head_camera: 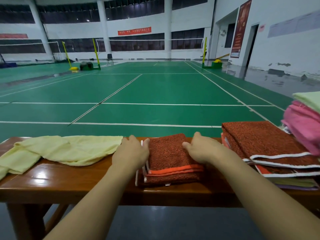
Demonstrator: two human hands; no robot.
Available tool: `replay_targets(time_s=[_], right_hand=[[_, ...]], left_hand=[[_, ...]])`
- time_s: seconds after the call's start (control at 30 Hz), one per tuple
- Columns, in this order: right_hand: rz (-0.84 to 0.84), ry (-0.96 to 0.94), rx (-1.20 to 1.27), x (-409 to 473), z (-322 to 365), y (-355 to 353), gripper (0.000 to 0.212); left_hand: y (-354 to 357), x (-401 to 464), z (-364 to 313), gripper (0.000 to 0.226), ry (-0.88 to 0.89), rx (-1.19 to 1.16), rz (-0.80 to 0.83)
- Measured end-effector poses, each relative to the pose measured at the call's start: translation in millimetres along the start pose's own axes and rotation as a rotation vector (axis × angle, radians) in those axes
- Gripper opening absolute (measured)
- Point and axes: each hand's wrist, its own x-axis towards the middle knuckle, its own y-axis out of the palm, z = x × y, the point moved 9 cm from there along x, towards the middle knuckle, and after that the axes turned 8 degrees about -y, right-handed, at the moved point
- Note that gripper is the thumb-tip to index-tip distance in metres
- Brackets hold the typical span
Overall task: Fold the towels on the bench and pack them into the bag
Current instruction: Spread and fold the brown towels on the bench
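- While both hands rest on it, the folded rust-red towel (pixel 170 158) lies flat on the wooden surface (pixel 57 179), near its middle, with an orange band along the near edge and white trim showing at its left side.
- The left hand (pixel 131 153) lies on the towel's left edge, palm down, fingers fairly straight and pressing on the cloth; its grip is wide, closing round nothing.
- The right hand (pixel 202 150) lies on the towel's right part, palm down, thumb out toward the left; its fingertips slope away over the far right edge, so whether they curl under the cloth I cannot tell.
- To the left, an unfolded pale yellow towel (pixel 65 151) sprawls crumpled across the surface, its right end just beside the left hand.
- To the right, a stack of folded towels (pixel 270 153) sits on the surface, a larger rust-red one with white trim on top and, apparently, green and lilac layers at the bottom.
- At the far right edge, a pink towel (pixel 306 129) is heaped with a light green towel (pixel 310 101) on top of it.
- Beyond the surface stretches a green badminton court (pixel 155 94) with white lines and yellow net posts (pixel 96 53).
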Motion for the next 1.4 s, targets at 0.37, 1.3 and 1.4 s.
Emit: replay_targets(time_s=[0.37,1.3,1.4], right_hand=[[-0.268,0.025,0.143,16.8,-1.5,15.5,0.05],[-0.632,0.212,-0.056,-55.4,-180.1,-129.0,0.042],[-0.322,0.151,-0.081,-25.3,-187.6,-82.5,0.057]], left_hand=[[36.0,-15.1,-28.9,0.051,-0.008,-0.076,0.079],[51.0,-94.0,-267.5,0.036,0.535,-0.588,-0.076],[87.8,-105.7,-287.8,0.052,0.691,-0.391,0.095]])
